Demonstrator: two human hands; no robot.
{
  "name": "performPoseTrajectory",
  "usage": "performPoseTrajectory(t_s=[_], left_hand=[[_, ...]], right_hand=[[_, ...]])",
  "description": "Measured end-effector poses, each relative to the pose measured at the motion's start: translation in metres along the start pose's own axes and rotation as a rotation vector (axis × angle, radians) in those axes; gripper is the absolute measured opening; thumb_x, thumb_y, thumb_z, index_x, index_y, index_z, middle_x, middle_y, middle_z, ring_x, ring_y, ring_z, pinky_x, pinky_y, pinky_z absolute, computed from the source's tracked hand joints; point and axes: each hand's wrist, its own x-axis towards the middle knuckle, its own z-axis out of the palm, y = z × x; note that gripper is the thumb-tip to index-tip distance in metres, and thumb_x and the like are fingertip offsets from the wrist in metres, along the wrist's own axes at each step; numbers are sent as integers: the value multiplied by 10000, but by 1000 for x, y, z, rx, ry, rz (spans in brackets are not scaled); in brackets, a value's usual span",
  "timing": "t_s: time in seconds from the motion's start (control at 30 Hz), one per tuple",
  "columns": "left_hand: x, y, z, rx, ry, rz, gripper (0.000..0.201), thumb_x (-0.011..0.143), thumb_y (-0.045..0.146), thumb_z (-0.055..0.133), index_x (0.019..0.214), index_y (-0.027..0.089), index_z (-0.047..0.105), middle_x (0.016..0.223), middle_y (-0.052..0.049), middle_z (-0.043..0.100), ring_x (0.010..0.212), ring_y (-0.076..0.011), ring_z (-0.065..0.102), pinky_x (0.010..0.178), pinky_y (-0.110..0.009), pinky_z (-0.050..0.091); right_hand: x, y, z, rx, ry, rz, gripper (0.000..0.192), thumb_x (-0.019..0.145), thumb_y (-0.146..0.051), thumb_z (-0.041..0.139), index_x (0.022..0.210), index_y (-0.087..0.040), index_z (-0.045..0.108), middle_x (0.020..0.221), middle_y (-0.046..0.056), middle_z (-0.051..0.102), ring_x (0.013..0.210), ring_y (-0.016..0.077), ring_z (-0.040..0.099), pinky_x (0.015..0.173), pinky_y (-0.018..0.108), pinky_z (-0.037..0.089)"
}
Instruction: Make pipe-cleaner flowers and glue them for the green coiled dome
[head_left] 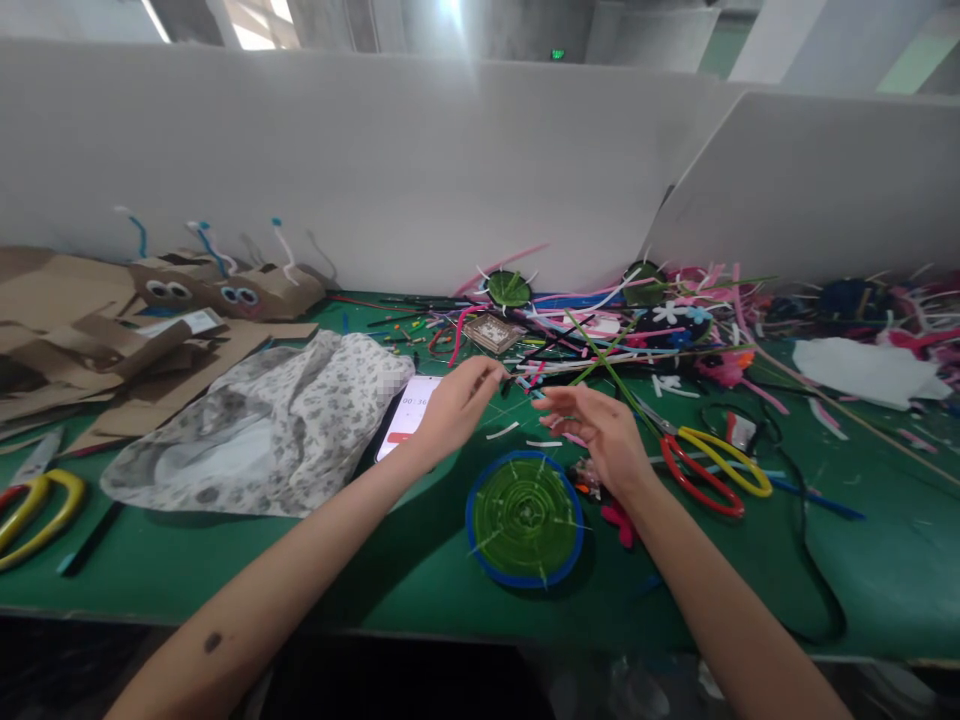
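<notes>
My left hand (463,400) reaches to the middle of the table, its thumb and fingers pressed together at the tips. What lies in that pinch is too small to make out. Opposite it, my right hand (600,430) has curled fingers, with the thumb and forefinger close to a small light-blue piece (538,394); whether they grip it I cannot tell. Short pink and blue pipe cleaner bits lie between the two hands. Below them rests a round green coiled disc (525,520) with a blue rim and pale spokes. White offcuts (502,431) lie just above the disc.
Red-and-yellow scissors (701,470) lie at right, another pair (37,500) at far left. A patterned cloth (277,430) and a phone (405,415) are left of my hands. Cardboard (67,340) stands behind. Many pipe cleaners (592,345) cover the back, before a grey partition (375,170).
</notes>
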Motion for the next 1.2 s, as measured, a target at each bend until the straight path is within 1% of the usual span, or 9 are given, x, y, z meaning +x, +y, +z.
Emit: performPoseTrajectory(t_s=[0.13,0.3,0.53,0.7,0.8,0.9,0.97,1.1,1.2], left_hand=[[0,7,-4,19,-68,16,351,1003,385,328,875,206,602,829,-14,619,800,-169,583,718,-281,428],[-5,20,3,131,-136,76,332,899,536,514,943,215,586,921,-24,641,825,-185,592,677,-289,433],[8,12,13,178,-155,-60,397,791,595,623,881,209,624,885,-27,683,737,-183,606,607,-285,414],[14,19,7,25,-329,104,344,915,471,523,784,208,702,797,-15,698,739,-162,616,637,-263,421],[14,19,2,9,-308,151,311,908,439,555,769,206,706,804,-16,689,756,-156,616,660,-255,432],[12,9,-3,52,-228,131,242,906,391,574,802,209,696,845,-17,680,781,-155,616,682,-257,447],[11,1,-6,72,-195,117,188,909,354,576,847,222,695,883,-16,681,804,-157,619,703,-262,459],[10,-6,-12,131,-157,115,147,904,339,586,889,252,703,939,-5,685,812,-154,625,711,-265,462],[11,-2,-15,192,-147,141,199,925,368,550,869,243,695,950,-6,693,799,-152,628,678,-258,443]], right_hand=[[1,-2,-2,195,-104,84,570,878,-678,403,1108,-237,683,1120,90,709,960,231,679,776,356,540],[0,0,-3,188,-156,43,607,905,-681,322,1304,-282,546,1270,66,637,1187,234,586,973,398,470],[2,-3,0,53,-159,35,755,897,-708,168,1464,-234,324,1369,112,553,1224,247,562,988,411,466],[-8,-21,-3,180,-165,2,679,908,-687,241,1385,-249,444,1328,117,588,1192,275,586,957,446,491],[-26,-37,-21,154,-12,-91,527,914,-626,361,1256,-279,563,1278,83,628,1122,261,633,948,449,500],[-52,-43,-50,-82,401,-206,289,827,-464,623,1028,-258,656,1056,52,716,871,215,707,886,406,532],[-71,-38,-69,-339,566,-156,291,742,-445,714,937,-232,674,946,56,725,783,216,703,820,394,551],[-102,-12,-89,-879,441,11,441,627,-528,746,946,-229,689,961,74,726,841,276,688,794,437,548],[-112,1,-88,-1115,350,66,408,669,-520,679,984,-262,678,898,38,734,798,264,687,730,414,541]])
